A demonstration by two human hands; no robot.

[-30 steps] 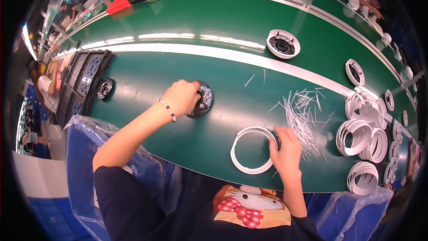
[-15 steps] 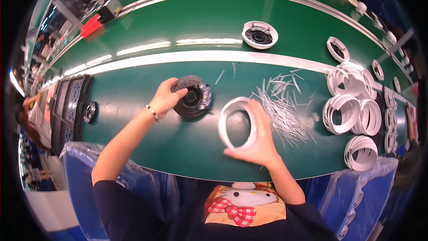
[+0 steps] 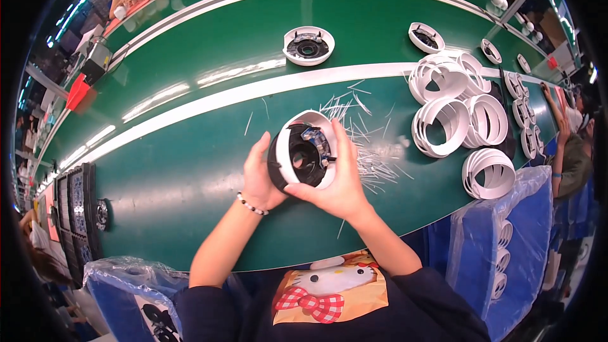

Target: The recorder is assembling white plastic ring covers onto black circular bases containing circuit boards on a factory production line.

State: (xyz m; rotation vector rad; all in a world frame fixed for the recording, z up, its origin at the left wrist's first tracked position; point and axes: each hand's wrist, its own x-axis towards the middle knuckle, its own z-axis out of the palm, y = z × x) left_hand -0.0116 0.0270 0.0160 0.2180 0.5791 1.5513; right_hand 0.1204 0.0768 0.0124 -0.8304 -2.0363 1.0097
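Between my two hands, above the green table, a black round base (image 3: 299, 163) with a blue circuit board sits against and partly inside a white plastic ring (image 3: 326, 121). My left hand (image 3: 261, 176) is closed round the black base from its left side. Fingers of my right hand (image 3: 342, 180) wrap the white ring on its right, the thumb along the lower rim. Whether the two parts are fully seated together I cannot tell. Just beyond my right hand lies a loose heap of thin white strips (image 3: 373, 168).
Stacked white rings (image 3: 440, 128) stand at the right. Black trays (image 3: 77, 215) are at the left edge. White housings with black centres (image 3: 308, 45) sit on the far belt. Plastic-lined blue bins (image 3: 500, 247) flank the table's near edge. Other people work farther off.
The black base and white ring, held apart before, are now brought together in front of me. My hands have moved toward each other. The view has shifted to the right.
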